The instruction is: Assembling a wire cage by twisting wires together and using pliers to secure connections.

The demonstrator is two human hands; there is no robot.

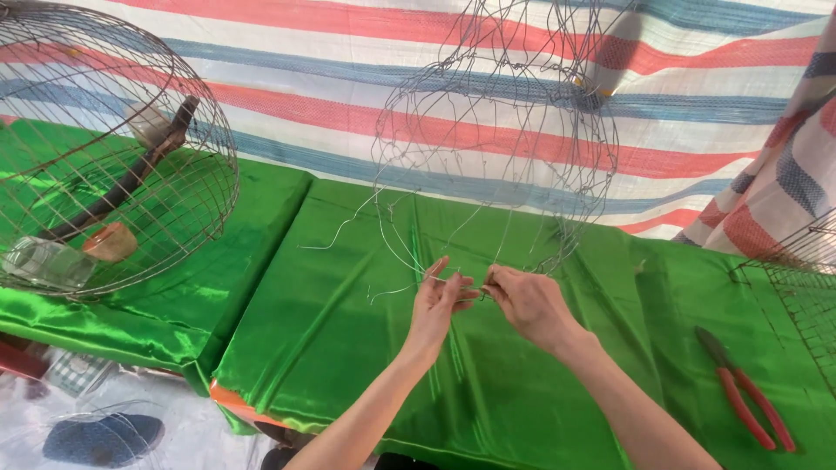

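— Starting at the far left: sitting on the green cloth surface (261,261), a finished round wire cage (104,148), with a dark perch and a small orange cup inside.

— Moving to the middle?

— Hanging there in front of the striped tarp (348,78), a half-built wire frame (496,130), loose strands trailing down toward both hands.

— And the left hand (435,305)?

— Reaching up from below, fingers pressed together, pinching a thin wire end (396,292) running off to the left, roughly level.

— The right hand (527,300)?

— Meeting the left almost fingertip to fingertip, grip closed on the same strand just beside it. Holding the wire between them, long axis lying left to right, the frame itself rising straight above the knuckles.

— Which hand nearer the free tail?

— The left; the right sitting nearer the strands dropping from the frame.

— Further right?

— Lying on the cloth well apart from the hands, red-handled pliers (749,392), untouched. Past them, at the edge, a flat wire mesh panel (805,278).
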